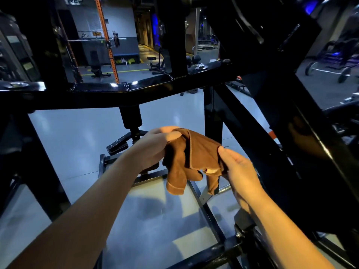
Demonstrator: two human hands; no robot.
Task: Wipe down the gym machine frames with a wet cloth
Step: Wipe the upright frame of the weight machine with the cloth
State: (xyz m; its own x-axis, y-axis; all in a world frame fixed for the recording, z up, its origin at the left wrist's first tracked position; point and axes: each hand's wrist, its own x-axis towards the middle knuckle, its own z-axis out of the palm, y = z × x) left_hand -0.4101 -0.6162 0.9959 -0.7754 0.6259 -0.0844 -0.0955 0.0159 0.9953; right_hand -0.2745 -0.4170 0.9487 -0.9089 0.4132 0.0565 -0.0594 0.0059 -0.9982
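Below black frame bar, both hands grip brown cloth.

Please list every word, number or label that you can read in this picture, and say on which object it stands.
"REP": white letters on the dark wall panel at the top left, partly cut off by the picture edge.
Orange sign on the grey wall: too blurred to read.
Labels on the black foot pedal: too small to read.
Brown cloth: no text.

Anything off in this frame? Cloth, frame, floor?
Nothing stands out. The brown cloth hangs bunched in mid-air between the left hand and right hand, touching no part of the black frame. The frame bars look intact, and the grey floor shows no visible spill.
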